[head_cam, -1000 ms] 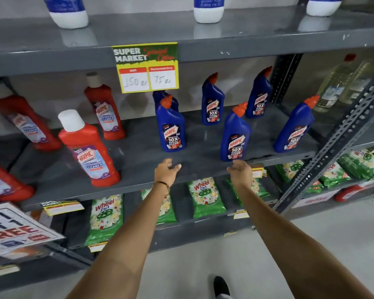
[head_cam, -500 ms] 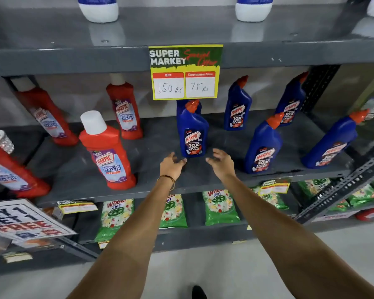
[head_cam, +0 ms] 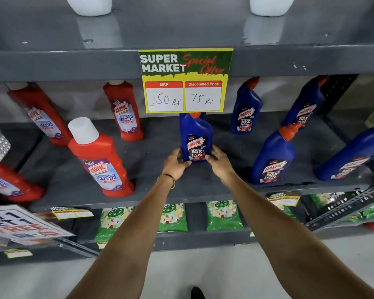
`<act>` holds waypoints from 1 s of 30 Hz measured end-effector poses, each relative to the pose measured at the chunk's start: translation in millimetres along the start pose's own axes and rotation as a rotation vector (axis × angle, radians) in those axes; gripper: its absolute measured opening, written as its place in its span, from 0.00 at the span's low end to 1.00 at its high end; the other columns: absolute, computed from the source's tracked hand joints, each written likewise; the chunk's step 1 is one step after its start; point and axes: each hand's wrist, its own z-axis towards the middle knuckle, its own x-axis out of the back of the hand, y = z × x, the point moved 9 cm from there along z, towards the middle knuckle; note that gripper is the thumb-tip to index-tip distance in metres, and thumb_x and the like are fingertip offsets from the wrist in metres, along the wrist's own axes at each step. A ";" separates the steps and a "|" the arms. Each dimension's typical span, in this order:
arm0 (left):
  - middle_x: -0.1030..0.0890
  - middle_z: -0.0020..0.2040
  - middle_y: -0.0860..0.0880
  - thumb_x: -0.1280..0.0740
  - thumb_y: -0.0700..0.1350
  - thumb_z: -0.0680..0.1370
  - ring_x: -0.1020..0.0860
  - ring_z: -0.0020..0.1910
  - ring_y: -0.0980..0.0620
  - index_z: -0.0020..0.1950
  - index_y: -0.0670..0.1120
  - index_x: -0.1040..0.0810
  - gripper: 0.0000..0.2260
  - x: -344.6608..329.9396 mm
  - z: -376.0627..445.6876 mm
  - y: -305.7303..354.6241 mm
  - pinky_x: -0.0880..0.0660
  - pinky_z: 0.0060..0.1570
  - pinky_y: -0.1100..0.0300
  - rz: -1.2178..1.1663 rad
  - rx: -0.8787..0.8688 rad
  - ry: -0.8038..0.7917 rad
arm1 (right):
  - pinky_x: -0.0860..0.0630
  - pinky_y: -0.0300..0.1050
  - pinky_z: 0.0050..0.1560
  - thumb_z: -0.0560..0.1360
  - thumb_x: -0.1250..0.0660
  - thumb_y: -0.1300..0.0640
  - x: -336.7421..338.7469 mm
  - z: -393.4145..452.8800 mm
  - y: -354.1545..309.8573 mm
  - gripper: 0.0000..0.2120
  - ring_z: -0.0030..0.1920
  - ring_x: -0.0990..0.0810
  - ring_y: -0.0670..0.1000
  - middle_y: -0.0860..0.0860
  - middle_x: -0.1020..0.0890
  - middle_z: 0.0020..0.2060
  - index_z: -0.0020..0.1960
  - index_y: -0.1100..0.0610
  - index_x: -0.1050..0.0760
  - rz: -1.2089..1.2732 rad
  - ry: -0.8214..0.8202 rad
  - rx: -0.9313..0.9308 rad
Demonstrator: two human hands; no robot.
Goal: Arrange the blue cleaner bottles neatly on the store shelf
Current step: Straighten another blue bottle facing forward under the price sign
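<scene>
**Both hands on the middle blue bottle**

The glossy blue bottle (head_cam: 195, 139), orange-capped and angle-necked, stands upright mid-shelf beneath the yellow price sign (head_cam: 185, 80). The left hand (head_cam: 175, 161) and right hand (head_cam: 218, 159) cup its lower sides, fingers curled against the plastic, arms outstretched. The grey metal shelf (head_cam: 160, 190) looks smooth.

Even, soft overhead light; wide-angle bending and blur toward the edges.
</scene>
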 end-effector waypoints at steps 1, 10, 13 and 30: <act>0.26 0.66 0.42 0.32 0.36 0.73 0.27 0.62 0.49 0.68 0.43 0.34 0.25 1.0 -1.5 0.0 0.32 0.56 0.62 -0.005 0.002 0.009 | 0.33 0.55 0.70 0.77 0.39 0.64 0.7 -0.1 1.5 0.25 0.68 0.30 0.54 0.56 0.28 0.69 0.72 0.55 0.38 0.001 0.006 -0.005; 0.21 0.59 0.41 0.33 0.41 0.74 0.23 0.56 0.48 0.61 0.41 0.28 0.16 12.5 -27.3 -2.5 0.28 0.54 0.59 0.010 -0.007 0.121 | 0.30 0.55 0.68 0.76 0.37 0.62 10.1 -27.6 9.5 0.24 0.66 0.27 0.54 0.58 0.26 0.66 0.71 0.58 0.37 0.005 0.044 -0.003; 0.20 0.56 0.39 0.32 0.42 0.74 0.21 0.55 0.40 0.59 0.40 0.27 0.15 14.0 -39.4 -5.9 0.24 0.57 0.48 0.005 -0.014 0.114 | 0.28 0.56 0.66 0.76 0.36 0.61 13.3 -39.0 12.7 0.25 0.66 0.27 0.55 0.59 0.26 0.66 0.71 0.58 0.37 -0.016 0.059 -0.003; 0.19 0.54 0.39 0.31 0.43 0.73 0.20 0.53 0.41 0.57 0.40 0.26 0.14 17.7 -84.2 -9.9 0.23 0.56 0.45 0.032 -0.035 0.068 | 0.27 0.60 0.64 0.76 0.36 0.62 12.6 -83.7 12.6 0.21 0.64 0.25 0.57 0.61 0.23 0.63 0.68 0.60 0.33 -0.069 0.029 0.022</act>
